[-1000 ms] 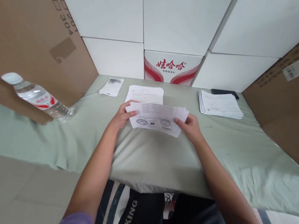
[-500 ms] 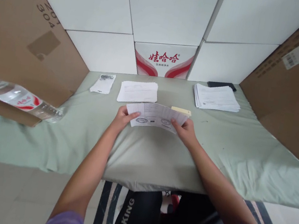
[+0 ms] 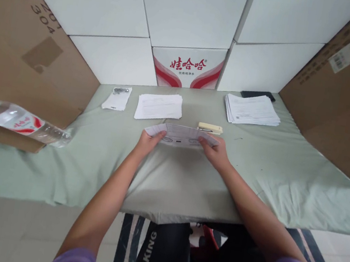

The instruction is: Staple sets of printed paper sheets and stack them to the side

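Note:
Printed paper sheets (image 3: 181, 135) with round stamps are held up between my two hands, bent along their width and tilted. My left hand (image 3: 149, 141) pinches the left end, thumb on the near face. The right end is gripped the same way by my right hand (image 3: 214, 149). Just behind the sheets, near my right fingers, lies a cream stapler (image 3: 210, 128). Farther back on the left is a low pile of printed papers (image 3: 159, 107). Another, thicker stack of papers (image 3: 252, 110) sits at the back right. How many sheets I hold cannot be made out.
A green cloth (image 3: 165, 191) covers the table. White boxes (image 3: 193, 14) wall off the back. Cardboard stands at left (image 3: 43, 39) and right (image 3: 341, 108). A water bottle (image 3: 20, 119) is at the left, a small bag (image 3: 117, 98) behind it. A black phone-like object (image 3: 258, 94) lies back right.
The sheets have tilted flatter and bent more between my hands, showing less of their face. More of the stapler shows behind them. The camera view has shifted slightly.

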Demonstrator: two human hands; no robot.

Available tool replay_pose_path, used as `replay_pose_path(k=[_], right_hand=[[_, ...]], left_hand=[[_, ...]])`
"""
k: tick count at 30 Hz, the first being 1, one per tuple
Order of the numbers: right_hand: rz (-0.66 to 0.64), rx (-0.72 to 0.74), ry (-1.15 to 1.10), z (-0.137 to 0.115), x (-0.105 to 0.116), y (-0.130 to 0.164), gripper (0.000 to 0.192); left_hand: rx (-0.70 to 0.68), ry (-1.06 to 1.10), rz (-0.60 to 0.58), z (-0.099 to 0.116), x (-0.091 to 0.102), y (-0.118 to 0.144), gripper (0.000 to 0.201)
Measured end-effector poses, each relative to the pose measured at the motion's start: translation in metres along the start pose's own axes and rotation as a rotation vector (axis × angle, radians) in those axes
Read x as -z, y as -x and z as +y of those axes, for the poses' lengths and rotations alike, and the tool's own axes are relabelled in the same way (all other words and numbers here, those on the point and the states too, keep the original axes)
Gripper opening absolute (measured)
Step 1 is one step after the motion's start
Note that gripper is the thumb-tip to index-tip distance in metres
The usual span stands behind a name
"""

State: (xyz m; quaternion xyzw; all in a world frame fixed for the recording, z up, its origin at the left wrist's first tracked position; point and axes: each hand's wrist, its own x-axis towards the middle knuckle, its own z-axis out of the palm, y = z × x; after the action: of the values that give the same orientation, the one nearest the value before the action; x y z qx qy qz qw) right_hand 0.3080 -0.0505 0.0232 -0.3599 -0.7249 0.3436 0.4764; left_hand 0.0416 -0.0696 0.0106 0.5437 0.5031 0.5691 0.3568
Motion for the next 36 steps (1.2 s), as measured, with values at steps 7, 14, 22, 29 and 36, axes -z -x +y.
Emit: replay_pose_path(k=[7,14,22,29,36], right_hand=[[0.044,-0.156,-0.097,0.008,-0.003,-0.005,0.047],[0.403,-0.267,-0.267,0.021,0.031,-0.023,0.046],[0.366,-0.205,0.116,0.049,0.037,-0.028,0.034],[0.164,-0.098,0.433,0.058,0.027,-0.028,0.033],[0.29,-0.095,0.428,0.017,0.046,-0.038,0.031]], left_hand=[[0.005,-0.236,0.0,-0.009,-0.001,-0.004,0.057],[0.166,-0.687,-0.036,-0.007,0.029,-0.012,0.046],[0.302,-0.652,-0.099,-0.019,0.032,-0.016,0.046],[0.287,-0.639,-0.099,-0.017,0.026,-0.016,0.043],[0.251,-0.695,-0.106,-0.007,0.016,-0.015,0.039]])
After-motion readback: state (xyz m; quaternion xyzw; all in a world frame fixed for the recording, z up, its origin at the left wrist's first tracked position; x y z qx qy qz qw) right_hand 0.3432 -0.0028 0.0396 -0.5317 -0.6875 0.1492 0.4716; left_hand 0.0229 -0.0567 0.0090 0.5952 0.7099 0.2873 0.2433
